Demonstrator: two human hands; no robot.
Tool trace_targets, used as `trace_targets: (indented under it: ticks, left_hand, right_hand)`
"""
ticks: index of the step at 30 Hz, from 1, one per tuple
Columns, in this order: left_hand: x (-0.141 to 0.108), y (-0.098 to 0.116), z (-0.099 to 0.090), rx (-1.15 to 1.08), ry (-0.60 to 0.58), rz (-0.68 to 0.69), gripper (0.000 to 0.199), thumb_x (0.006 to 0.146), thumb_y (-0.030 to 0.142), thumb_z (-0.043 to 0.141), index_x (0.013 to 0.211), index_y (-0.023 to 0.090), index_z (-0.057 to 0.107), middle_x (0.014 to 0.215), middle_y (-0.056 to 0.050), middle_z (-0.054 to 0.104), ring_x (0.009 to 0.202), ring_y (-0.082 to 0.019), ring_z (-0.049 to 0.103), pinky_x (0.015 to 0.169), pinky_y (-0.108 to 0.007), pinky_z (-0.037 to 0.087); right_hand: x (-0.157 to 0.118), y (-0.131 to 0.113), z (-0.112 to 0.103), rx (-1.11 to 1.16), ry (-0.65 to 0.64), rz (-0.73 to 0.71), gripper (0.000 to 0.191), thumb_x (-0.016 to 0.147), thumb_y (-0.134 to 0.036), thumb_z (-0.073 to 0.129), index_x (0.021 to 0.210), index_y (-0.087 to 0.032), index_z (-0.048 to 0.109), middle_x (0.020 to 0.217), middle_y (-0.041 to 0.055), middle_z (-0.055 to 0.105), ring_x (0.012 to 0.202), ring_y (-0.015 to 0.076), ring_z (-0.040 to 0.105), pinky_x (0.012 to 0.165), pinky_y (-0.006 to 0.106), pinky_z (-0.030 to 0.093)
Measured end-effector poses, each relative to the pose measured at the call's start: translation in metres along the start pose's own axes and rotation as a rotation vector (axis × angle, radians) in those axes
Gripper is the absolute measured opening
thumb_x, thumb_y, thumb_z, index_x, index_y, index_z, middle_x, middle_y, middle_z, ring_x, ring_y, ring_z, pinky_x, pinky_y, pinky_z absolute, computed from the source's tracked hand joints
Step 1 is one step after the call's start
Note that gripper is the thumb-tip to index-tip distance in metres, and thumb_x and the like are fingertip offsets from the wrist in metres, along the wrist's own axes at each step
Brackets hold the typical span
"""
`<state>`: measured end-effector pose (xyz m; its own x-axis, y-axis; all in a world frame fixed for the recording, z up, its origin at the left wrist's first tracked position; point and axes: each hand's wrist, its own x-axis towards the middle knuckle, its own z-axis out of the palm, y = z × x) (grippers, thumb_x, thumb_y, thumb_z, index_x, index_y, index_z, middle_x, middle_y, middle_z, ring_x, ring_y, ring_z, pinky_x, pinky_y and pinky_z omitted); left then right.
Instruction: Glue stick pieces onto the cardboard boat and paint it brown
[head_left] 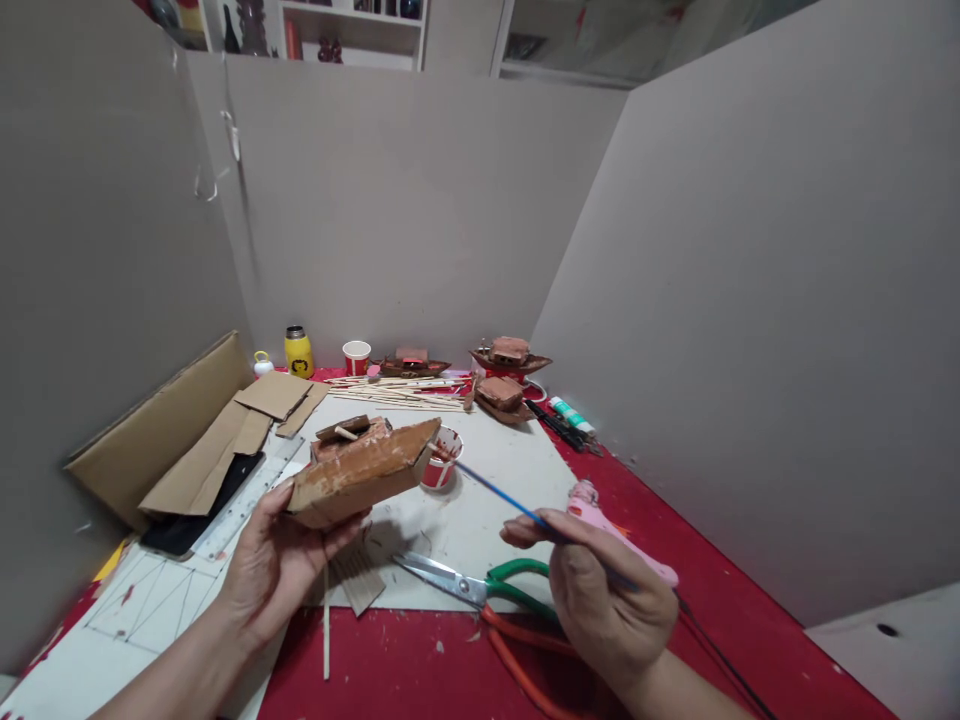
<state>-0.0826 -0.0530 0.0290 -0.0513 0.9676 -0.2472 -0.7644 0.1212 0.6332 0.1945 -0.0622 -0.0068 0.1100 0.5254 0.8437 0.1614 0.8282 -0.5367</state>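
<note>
My left hand (281,550) is closed around the rear end of a model boat (360,465), tilted so that its side faces me. Brown paint covers much of that side, while the lower strip looks like plain cardboard. In my right hand (607,590) is a thin blue paintbrush (502,493), pinched between thumb and fingers. Its tip is close to the boat's pointed end; whether it touches cannot be made out. Just behind that end stands a red and white paper cup (442,472) with brown smears inside.
Scissors (480,590) with green and orange handles lie below the boat. A pink glue gun (622,530) rests on the right, its cord trailing forward. Cardboard pieces (202,450), a ruler (247,500), thin sticks (405,393) and several other model boats (504,395) surround the work area.
</note>
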Motion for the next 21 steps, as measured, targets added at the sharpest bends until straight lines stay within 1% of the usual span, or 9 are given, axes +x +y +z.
trace_targets:
  ticks: [3, 5, 7, 9, 11, 13, 15, 17, 21]
  left_hand:
    - [-0.002, 0.001, -0.003, 0.036, -0.084, 0.048, 0.034, 0.074, 0.026, 0.075, 0.107, 0.018, 0.069, 0.100, -0.009, 0.077, 0.090, -0.029, 0.073, 0.076, -0.045, 0.064]
    - [-0.004, 0.003, -0.005, 0.118, -0.182, 0.089, 0.042, 0.072, 0.031, 0.078, 0.111, 0.019, 0.070, 0.113, -0.010, 0.075, 0.098, -0.029, 0.072, 0.083, -0.043, 0.062]
    - [-0.008, 0.004, -0.007, 0.229, -0.273, 0.176, 0.052, 0.072, 0.034, 0.079, 0.121, 0.021, 0.067, 0.128, -0.011, 0.069, 0.110, -0.031, 0.068, 0.090, -0.041, 0.059]
    - [-0.013, 0.005, -0.009, 0.361, -0.313, 0.320, 0.060, 0.072, 0.034, 0.080, 0.129, 0.025, 0.062, 0.137, -0.011, 0.063, 0.119, -0.032, 0.064, 0.097, -0.040, 0.055]
    - [-0.018, 0.004, -0.011, 0.512, -0.309, 0.500, 0.065, 0.071, 0.030, 0.082, 0.132, 0.028, 0.060, 0.147, -0.010, 0.055, 0.130, -0.034, 0.056, 0.104, -0.041, 0.050]
    - [-0.022, 0.002, -0.013, 0.658, -0.276, 0.682, 0.067, 0.069, 0.025, 0.083, 0.132, 0.031, 0.060, 0.154, -0.008, 0.046, 0.141, -0.035, 0.044, 0.114, -0.042, 0.040]
    - [-0.025, -0.001, -0.015, 0.762, -0.265, 0.821, 0.069, 0.069, 0.021, 0.083, 0.133, 0.032, 0.059, 0.157, -0.008, 0.042, 0.148, -0.034, 0.032, 0.120, -0.044, 0.029]
    - [-0.027, -0.003, -0.016, 0.812, -0.294, 0.887, 0.073, 0.069, 0.017, 0.082, 0.136, 0.033, 0.057, 0.159, -0.008, 0.038, 0.150, -0.035, 0.026, 0.121, -0.047, 0.026]
    - [-0.030, -0.005, -0.013, 0.845, -0.363, 0.882, 0.078, 0.067, 0.015, 0.082, 0.138, 0.035, 0.055, 0.160, -0.007, 0.037, 0.152, -0.033, 0.022, 0.120, -0.046, 0.027]
  right_hand:
    - [0.003, 0.001, 0.006, 0.105, 0.152, 0.166, 0.026, 0.099, -0.023, 0.057, 0.121, -0.029, 0.071, 0.091, 0.0045, 0.081, 0.071, 0.0178, 0.076, 0.062, 0.031, 0.063]
    - [0.009, 0.001, 0.009, 0.139, 0.222, 0.268, 0.023, 0.099, -0.029, 0.058, 0.117, -0.029, 0.072, 0.091, 0.0037, 0.081, 0.069, 0.0157, 0.075, 0.059, 0.027, 0.061]
    - [0.015, 0.002, 0.011, 0.152, 0.254, 0.361, 0.020, 0.097, -0.034, 0.061, 0.111, -0.028, 0.074, 0.089, 0.0042, 0.081, 0.068, 0.0156, 0.074, 0.056, 0.024, 0.059]
    - [0.019, 0.004, 0.011, 0.153, 0.253, 0.450, 0.020, 0.094, -0.038, 0.065, 0.107, -0.026, 0.075, 0.088, 0.0054, 0.080, 0.069, 0.0159, 0.074, 0.055, 0.023, 0.058]
    - [0.019, 0.007, 0.010, 0.156, 0.233, 0.525, 0.023, 0.090, -0.040, 0.070, 0.106, -0.024, 0.075, 0.089, 0.0065, 0.080, 0.070, 0.0163, 0.074, 0.056, 0.022, 0.058]
    - [0.018, 0.009, 0.010, 0.159, 0.208, 0.583, 0.027, 0.087, -0.043, 0.072, 0.106, -0.024, 0.075, 0.091, 0.0072, 0.080, 0.072, 0.0165, 0.074, 0.057, 0.022, 0.058]
    - [0.017, 0.009, 0.010, 0.153, 0.190, 0.617, 0.029, 0.085, -0.044, 0.074, 0.106, -0.024, 0.075, 0.092, 0.0074, 0.080, 0.073, 0.0162, 0.074, 0.059, 0.022, 0.058]
    - [0.016, 0.007, 0.011, 0.134, 0.170, 0.637, 0.030, 0.084, -0.045, 0.075, 0.105, -0.024, 0.075, 0.093, 0.0074, 0.080, 0.074, 0.0157, 0.073, 0.060, 0.021, 0.058]
    - [0.018, 0.007, 0.012, 0.172, 0.151, 0.661, 0.031, 0.081, -0.044, 0.078, 0.106, -0.026, 0.075, 0.097, 0.0066, 0.079, 0.078, 0.0160, 0.073, 0.060, 0.020, 0.058]
